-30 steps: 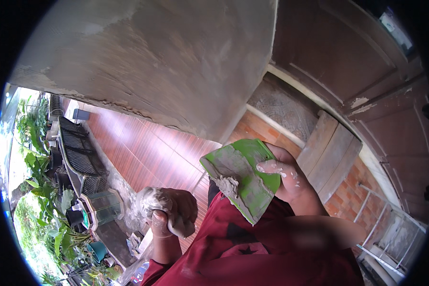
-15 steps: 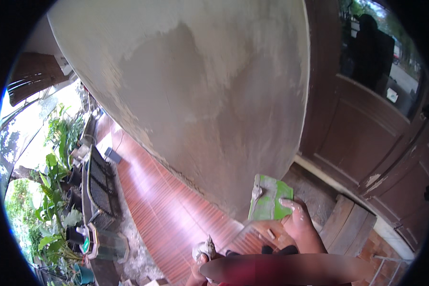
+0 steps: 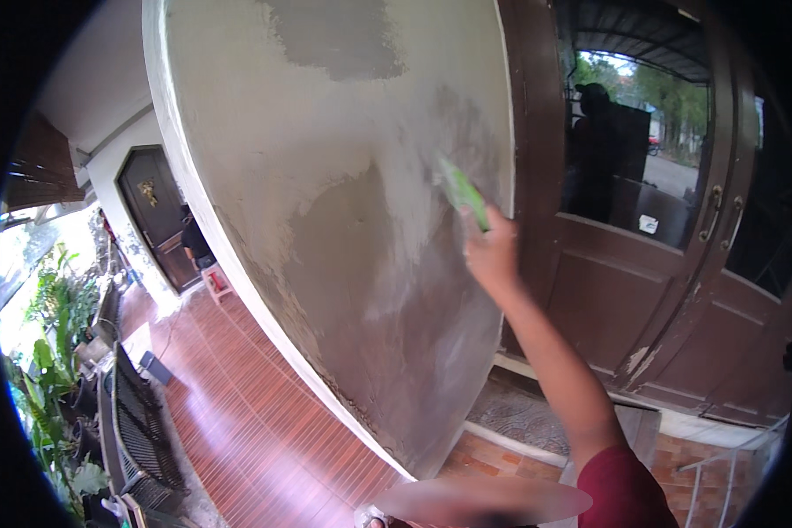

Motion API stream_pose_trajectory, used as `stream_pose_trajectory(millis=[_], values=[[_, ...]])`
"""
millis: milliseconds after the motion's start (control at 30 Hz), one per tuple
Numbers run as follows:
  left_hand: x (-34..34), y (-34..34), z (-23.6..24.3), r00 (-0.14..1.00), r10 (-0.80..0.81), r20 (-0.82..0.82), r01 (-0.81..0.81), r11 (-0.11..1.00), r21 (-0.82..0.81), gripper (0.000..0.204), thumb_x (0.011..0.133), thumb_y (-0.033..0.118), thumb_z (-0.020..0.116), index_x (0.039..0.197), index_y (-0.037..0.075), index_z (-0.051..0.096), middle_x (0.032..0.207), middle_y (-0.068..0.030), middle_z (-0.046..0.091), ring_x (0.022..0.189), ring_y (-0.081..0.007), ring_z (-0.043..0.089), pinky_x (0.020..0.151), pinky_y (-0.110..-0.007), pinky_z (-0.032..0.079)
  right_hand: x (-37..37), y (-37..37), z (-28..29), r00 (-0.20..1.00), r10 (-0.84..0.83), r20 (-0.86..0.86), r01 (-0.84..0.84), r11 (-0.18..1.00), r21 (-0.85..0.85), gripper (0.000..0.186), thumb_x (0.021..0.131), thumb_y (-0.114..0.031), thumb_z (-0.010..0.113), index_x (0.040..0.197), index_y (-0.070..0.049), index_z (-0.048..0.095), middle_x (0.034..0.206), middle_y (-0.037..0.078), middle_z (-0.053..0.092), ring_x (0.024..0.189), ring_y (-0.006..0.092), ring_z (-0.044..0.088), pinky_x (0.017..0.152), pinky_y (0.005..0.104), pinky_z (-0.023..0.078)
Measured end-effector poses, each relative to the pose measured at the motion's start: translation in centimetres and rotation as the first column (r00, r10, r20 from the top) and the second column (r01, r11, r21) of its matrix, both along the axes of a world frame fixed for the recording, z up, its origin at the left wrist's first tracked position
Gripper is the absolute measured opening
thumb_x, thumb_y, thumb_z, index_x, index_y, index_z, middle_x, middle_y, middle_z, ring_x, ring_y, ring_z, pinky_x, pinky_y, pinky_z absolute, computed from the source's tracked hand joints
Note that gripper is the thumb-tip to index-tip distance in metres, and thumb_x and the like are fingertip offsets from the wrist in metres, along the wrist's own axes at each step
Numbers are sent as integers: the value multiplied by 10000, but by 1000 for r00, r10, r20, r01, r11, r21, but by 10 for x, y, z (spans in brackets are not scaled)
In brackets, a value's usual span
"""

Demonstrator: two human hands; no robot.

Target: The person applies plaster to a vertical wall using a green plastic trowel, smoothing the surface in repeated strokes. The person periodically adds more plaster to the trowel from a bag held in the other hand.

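Gripping green spreader (image 3: 469, 196), right hand (image 3: 492, 253), plants (image 3: 42, 387) in pots (image 3: 81, 400)

Green flat spreader (image 3: 466, 195), gripped in your right hand (image 3: 491, 251), seen nearly edge-on and tilted to the upper left; its grey-smeared far end appears to meet the wall (image 3: 326, 238). The wall before you stands upright, beige-grey, streaked, with darker, uneven-edged patches.

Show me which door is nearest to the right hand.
The brown glazed double door beside the grey plastered wall; the dark gold-decorated door is farther off, left.
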State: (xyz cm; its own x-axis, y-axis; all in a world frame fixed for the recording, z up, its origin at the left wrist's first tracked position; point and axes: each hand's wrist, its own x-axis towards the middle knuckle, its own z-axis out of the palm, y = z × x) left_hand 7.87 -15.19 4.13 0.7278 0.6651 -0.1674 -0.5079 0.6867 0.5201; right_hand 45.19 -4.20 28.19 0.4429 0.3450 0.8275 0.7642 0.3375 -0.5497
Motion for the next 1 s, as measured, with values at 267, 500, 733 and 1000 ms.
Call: stream_pose_trajectory(millis=[267, 500, 733, 1000], values=[[0, 44, -12, 992, -125, 26, 126, 991, -36, 334, 980, 412, 469, 880, 102, 546, 522, -49, 482, 377, -214, 455, 343, -361, 386, -49, 31, -83, 927, 31, 373, -53, 997, 51, 613, 716, 180, 564, 1286, -47, 569, 1338, 247, 511, 1258, 365, 486, 1057, 393, 429], [18, 46, -15, 990, -142, 15, 143, 989, -35, 324, 980, 405, 471, 892, 102, 544, 523, -47, 481, 378, -212, 454, 343, -359, 384, -49, -21, -119, 965, 261, -21, -262, 963, -59, 511, 782, 127, 543, 1270, -26, 549, 1276, 171, 583, 1181, 298, 573, 1037, 410, 451], [54, 28, -8, 998, -47, -36, 46, 999, -20, 314, 979, 398, 473, 904, 102, 542, 524, -46, 481, 378, -211, 454, 343, -357, 383, 2, -54, -80, 103, 697, -710, -635, 595, 493, 314, 897, -26, 588, 1208, -24, 545, 1119, 68, 619, 1013, 182, 633, 882, 397, 544], [101, -3, 1, 985, 145, -89, -146, 989, -2, 303, 979, 390, 474, 918, 101, 540, 525, -45, 480, 379, -210, 453, 344, -355, 382, 53, 26, -5, 953, 302, 14, -301, 947, 107, 460, 845, 71, 533, 1299, -8, 531, 1187, 174, 623, 1055, 284, 636, 905, 357, 519]])
